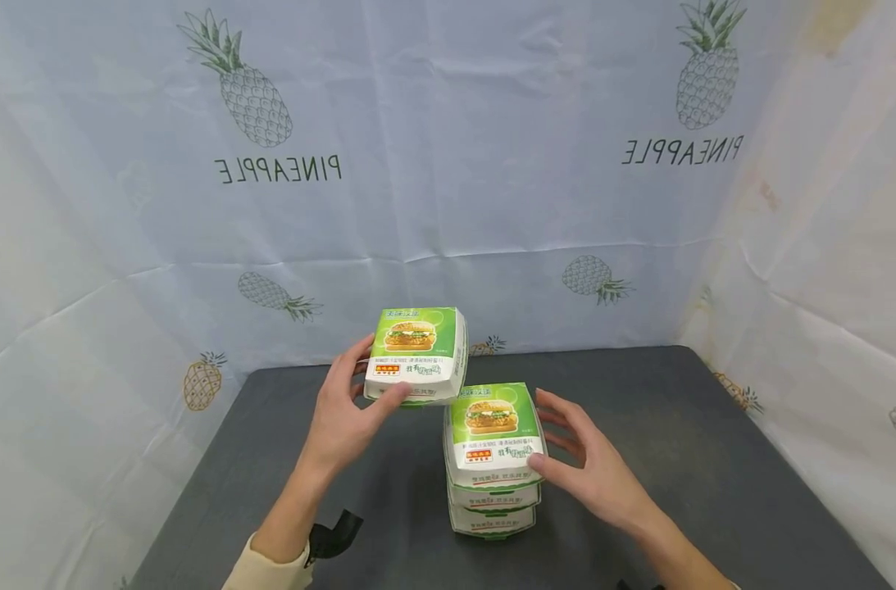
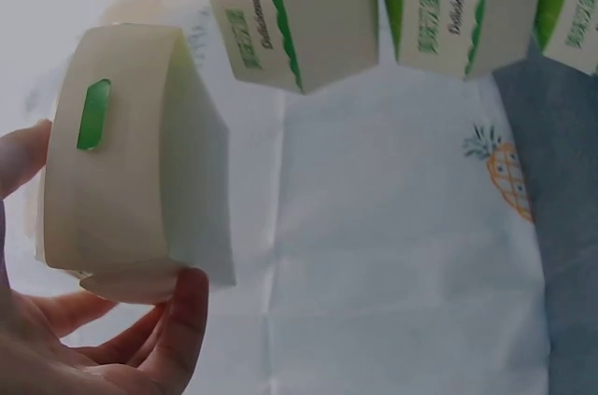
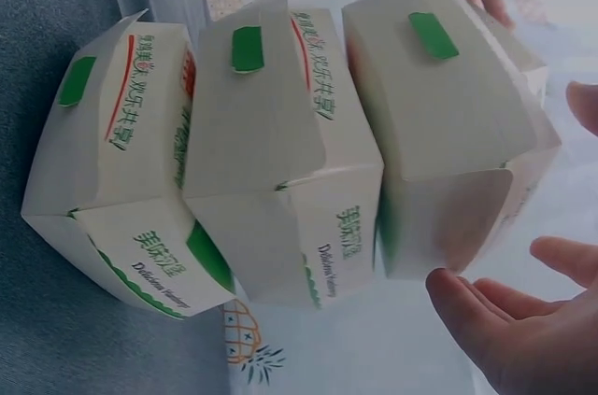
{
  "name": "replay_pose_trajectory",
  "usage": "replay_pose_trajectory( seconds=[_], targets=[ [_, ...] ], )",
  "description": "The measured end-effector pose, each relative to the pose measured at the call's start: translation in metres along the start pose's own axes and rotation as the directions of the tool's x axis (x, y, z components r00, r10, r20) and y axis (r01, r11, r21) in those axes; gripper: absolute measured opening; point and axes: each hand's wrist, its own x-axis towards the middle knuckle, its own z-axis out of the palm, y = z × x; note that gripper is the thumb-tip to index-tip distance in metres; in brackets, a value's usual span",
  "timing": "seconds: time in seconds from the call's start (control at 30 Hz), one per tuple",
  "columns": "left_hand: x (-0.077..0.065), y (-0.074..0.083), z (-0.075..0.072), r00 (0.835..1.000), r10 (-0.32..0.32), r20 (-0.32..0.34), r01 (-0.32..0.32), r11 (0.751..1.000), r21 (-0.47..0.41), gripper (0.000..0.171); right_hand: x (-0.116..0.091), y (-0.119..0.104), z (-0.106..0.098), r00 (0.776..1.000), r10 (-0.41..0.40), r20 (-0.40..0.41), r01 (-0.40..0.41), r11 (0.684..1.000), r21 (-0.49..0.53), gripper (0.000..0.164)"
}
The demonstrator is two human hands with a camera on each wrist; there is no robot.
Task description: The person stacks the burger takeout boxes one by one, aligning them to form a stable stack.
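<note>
My left hand grips a green and white paper burger box, thumb on its front and fingers at its far left side. It is held up, left of and higher than a stack of three like boxes. In the left wrist view a gap separates the held box from the stacked boxes. My right hand is beside the top box of the stack, fingers spread and loosely bent. In the right wrist view its fingertips lie close to that box; contact is unclear.
The stack stands on a dark grey table near its front middle. White cloth printed with pineapples hangs behind the table and along both sides. A black strap is at my left wrist.
</note>
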Motion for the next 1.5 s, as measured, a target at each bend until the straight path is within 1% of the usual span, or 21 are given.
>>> replay_pose_trajectory(
  seconds=[0.13, 0.3, 0.4, 0.5, 0.63, 0.77, 0.83, 0.93, 1.03, 1.13, 1.23, 1.37, 1.5],
  targets=[
    [-0.003, 0.008, 0.006, 1.000, 0.022, 0.013, -0.022, 1.000, -0.009, 0.080, 0.003, -0.006, -0.004, 0.999, -0.032, -0.013, 0.032, 0.999, -0.033, 0.070],
    [-0.007, 0.017, 0.013, 0.998, 0.051, 0.030, -0.050, 0.998, -0.023, 0.080, 0.009, -0.016, -0.006, 0.998, -0.058, -0.025, 0.057, 0.997, -0.042, 0.072],
    [-0.010, 0.021, 0.018, 0.997, 0.067, 0.038, -0.066, 0.998, -0.024, 0.079, 0.013, -0.023, -0.006, 0.997, -0.078, -0.022, 0.077, 0.997, -0.028, 0.073],
    [-0.012, 0.026, 0.024, 0.996, 0.078, 0.048, -0.078, 0.997, -0.006, 0.080, 0.018, -0.030, -0.003, 0.994, -0.105, -0.020, 0.104, 0.994, -0.013, 0.074],
    [-0.016, 0.030, 0.031, 0.995, 0.081, 0.061, -0.082, 0.996, 0.019, 0.081, 0.023, -0.036, 0.002, 0.989, -0.147, -0.014, 0.147, 0.989, 0.014, 0.074],
    [-0.019, 0.035, 0.035, 0.994, 0.087, 0.071, -0.088, 0.996, 0.019, 0.081, 0.026, -0.040, 0.006, 0.984, -0.179, -0.008, 0.179, 0.983, 0.030, 0.075],
    [-0.020, 0.036, 0.037, 0.992, 0.097, 0.076, -0.098, 0.995, 0.011, 0.081, 0.027, -0.040, 0.006, 0.982, -0.190, -0.011, 0.190, 0.981, 0.033, 0.076],
    [-0.021, 0.036, 0.039, 0.988, 0.130, 0.084, -0.130, 0.991, -0.016, 0.078, 0.028, -0.038, 0.006, 0.981, -0.192, -0.032, 0.193, 0.981, 0.028, 0.075],
    [-0.021, 0.036, 0.040, 0.982, 0.167, 0.092, -0.162, 0.985, -0.059, 0.074, 0.029, -0.039, 0.004, 0.982, -0.185, -0.049, 0.187, 0.982, 0.039, 0.072],
    [-0.021, 0.036, 0.040, 0.977, 0.186, 0.099, -0.176, 0.979, -0.104, 0.068, 0.029, -0.040, 0.001, 0.982, -0.180, -0.058, 0.184, 0.981, 0.063, 0.068],
    [-0.022, 0.036, 0.040, 0.978, 0.178, 0.112, -0.161, 0.976, -0.145, 0.064, 0.029, -0.039, -0.002, 0.984, -0.169, -0.059, 0.173, 0.981, 0.083, 0.065],
    [-0.022, 0.038, 0.041, 0.979, 0.152, 0.133, -0.125, 0.973, -0.193, 0.062, 0.027, -0.038, -0.006, 0.986, -0.153, -0.058, 0.158, 0.983, 0.091, 0.063],
    [-0.024, 0.040, 0.042, 0.980, 0.144, 0.140, -0.114, 0.973, -0.203, 0.061, 0.024, -0.037, -0.008, 0.988, -0.144, -0.058, 0.149, 0.984, 0.098, 0.061]
  ],
)
